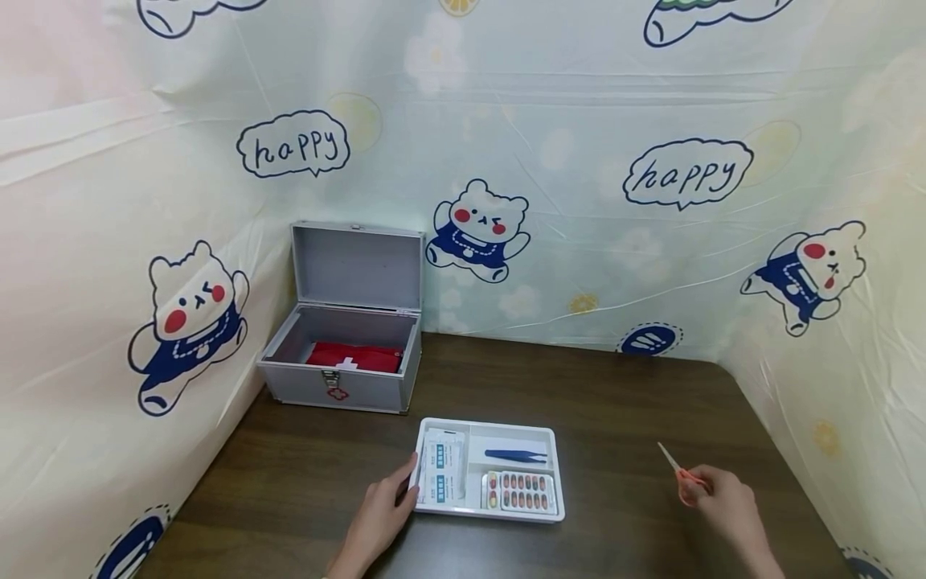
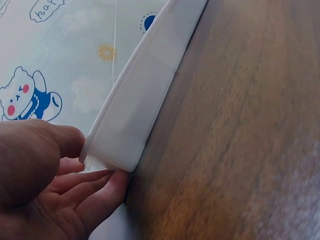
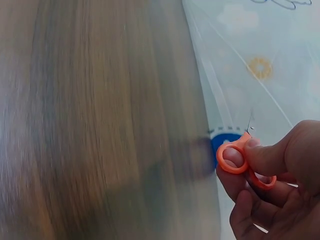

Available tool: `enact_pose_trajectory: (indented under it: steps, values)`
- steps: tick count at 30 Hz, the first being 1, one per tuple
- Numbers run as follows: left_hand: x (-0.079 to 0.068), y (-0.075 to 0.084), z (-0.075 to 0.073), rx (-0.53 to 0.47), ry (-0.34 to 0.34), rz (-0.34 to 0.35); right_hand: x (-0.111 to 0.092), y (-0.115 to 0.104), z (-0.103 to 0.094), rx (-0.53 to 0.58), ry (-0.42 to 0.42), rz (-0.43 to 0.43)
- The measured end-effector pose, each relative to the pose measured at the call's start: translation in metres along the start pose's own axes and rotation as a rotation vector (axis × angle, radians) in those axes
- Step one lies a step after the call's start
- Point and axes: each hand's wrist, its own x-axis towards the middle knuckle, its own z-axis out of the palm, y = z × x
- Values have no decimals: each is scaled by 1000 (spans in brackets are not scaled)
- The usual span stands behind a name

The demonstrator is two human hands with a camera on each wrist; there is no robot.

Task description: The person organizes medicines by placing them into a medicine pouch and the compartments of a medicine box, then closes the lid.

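In the head view my left hand grips the left end of a white compartment tray. The left wrist view shows the thumb at the tray's rim and fingertips against its lower edge. White packets with blue labels lie in the left compartment, blue tweezers in the upper right one, and blister packs of capsules in the lower right. Over the right of the table, my right hand pinches small scissors by their orange handles, blades pointing away from me.
A silver first-aid box stands at the back left with its lid raised. Inside it lies a red pouch with a white cross. Printed cloth hangs around the back and sides of the brown wooden table.
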Motion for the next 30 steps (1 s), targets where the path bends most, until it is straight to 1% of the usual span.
enact_pose_trajectory:
  steps: [6, 12, 18, 23, 26, 30]
  values:
    - [0, 0, -1, -3, -10, -14, 5, -18, 17, 44, 30, -51]
    - [0, -1, 0, 5, -5, -4, 11, -38, 34, 91, 53, -88]
    - [1, -1, 0, 10, -1, -2, 18, -58, 46, 159, 17, -106]
    - [1, 0, 0, 0, 7, 7, 24, -75, 54, 189, -2, -131]
    - [0, 0, 0, -2, 14, 16, 28, -85, 60, 206, -8, -129]
    - [0, 0, 0, 1, 10, 5, 34, -95, 67, 210, -16, -136]
